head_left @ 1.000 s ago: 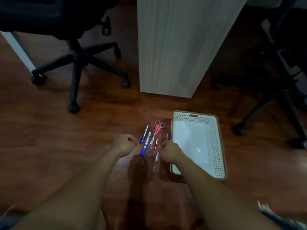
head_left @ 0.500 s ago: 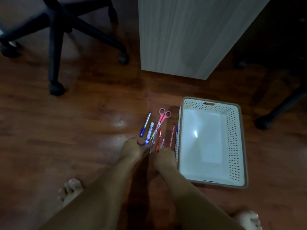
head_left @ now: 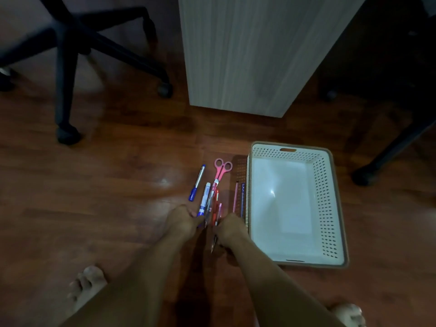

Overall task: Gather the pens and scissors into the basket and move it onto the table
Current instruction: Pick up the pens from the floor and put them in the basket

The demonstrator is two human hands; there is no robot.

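The step in hand looks like the first gather: both hands are down on the wooden floor [head_left: 118,208] at the near ends of the pens, and nothing is in the basket [head_left: 335,208] yet, which sits empty on the floor just right of the row. The left hand [head_left: 181,220] has its fingers curled at the tip of the blue-and-white marker [head_left: 204,199]; its grip seems to be closing there, but whether it has the marker pinched I cannot tell. The right hand [head_left: 230,228] is curled over the red pens [head_left: 215,204] in the middle of the bunch, with one pen tip poking out below the fist, so its grip appears clamped on at least that pen. The blue pen [head_left: 197,182] lies apart on the left, the pink scissors [head_left: 220,169] lie at the far end of the bunch, and two thin pencils [head_left: 238,197] lie beside the basket wall. The next move, by my reading, calls for sweeping the loose pens together, lifting them clear, and carrying them right over the basket rim; the scissors and pencils need a second pass before the basket goes up.
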